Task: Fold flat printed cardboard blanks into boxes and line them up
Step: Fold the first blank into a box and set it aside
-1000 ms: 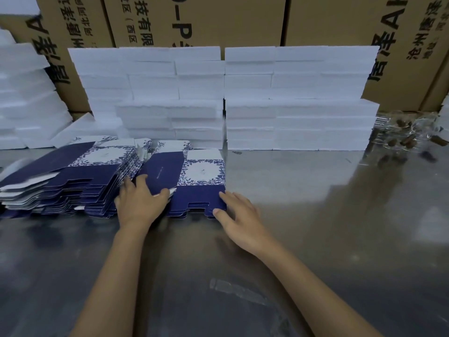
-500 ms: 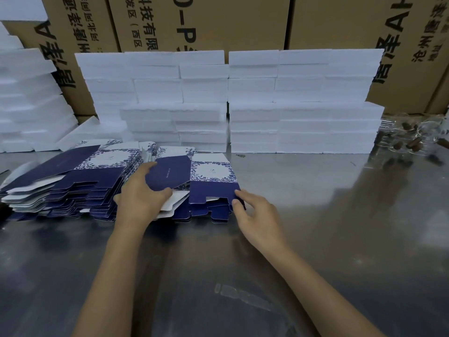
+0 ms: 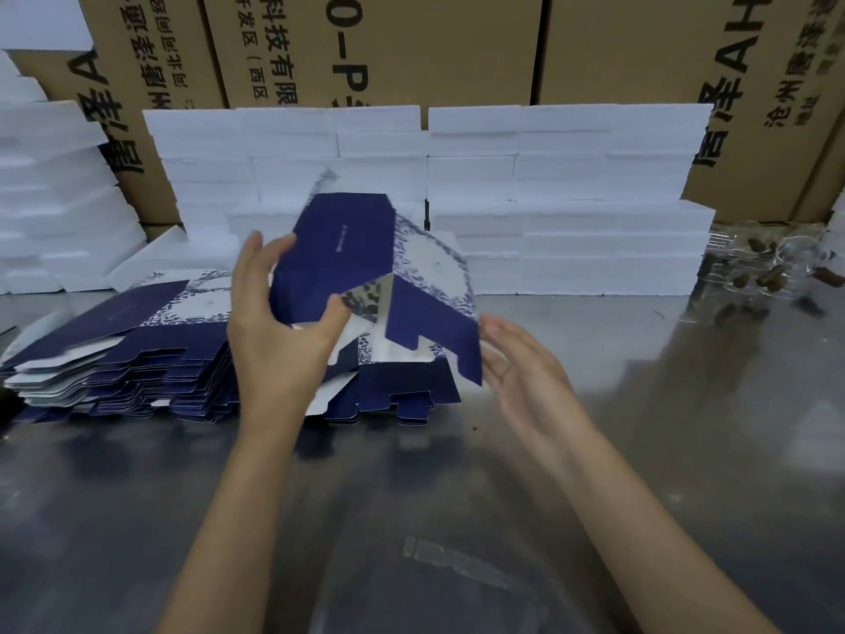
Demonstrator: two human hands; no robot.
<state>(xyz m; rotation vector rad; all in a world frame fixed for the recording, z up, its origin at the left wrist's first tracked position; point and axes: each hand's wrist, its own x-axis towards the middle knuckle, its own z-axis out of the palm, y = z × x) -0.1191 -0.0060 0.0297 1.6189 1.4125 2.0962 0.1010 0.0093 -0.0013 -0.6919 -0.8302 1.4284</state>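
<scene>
- Whereas a second ago one blank lay flat on the nearer stack under both hands, a single blank point(image 3: 366, 267) has now been lifted clear of the stack of blanks point(image 3: 137, 359) and is held tilted above it, in front of the white foam blocks point(image 3: 571, 199).
- The blank is gripped by the left hand point(image 3: 279, 331): the thumb is hooked over the lower edge of the dark blue panel while the fingers are curled behind its left side.
- The right hand point(image 3: 516, 363) is held relaxed with straight fingers, the fingertips lying at the lower right flap; whether that flap is actually touched cannot be told for certain, and nothing is clasped by it.
- The blank has begun to be opened out: an angle is seen between the blue panel and the patterned white-and-blue panel, and the bottom flaps hang loose.
- The pick-up step is judged complete and the squaring of the sleeve just started; the bottom flaps remain to be tucked.
- No finished box is seen on the metal table point(image 3: 640, 450), so the line-up is judged not yet begun.
- The remaining blanks lie fanned on the table at the left, below the raised one.
</scene>
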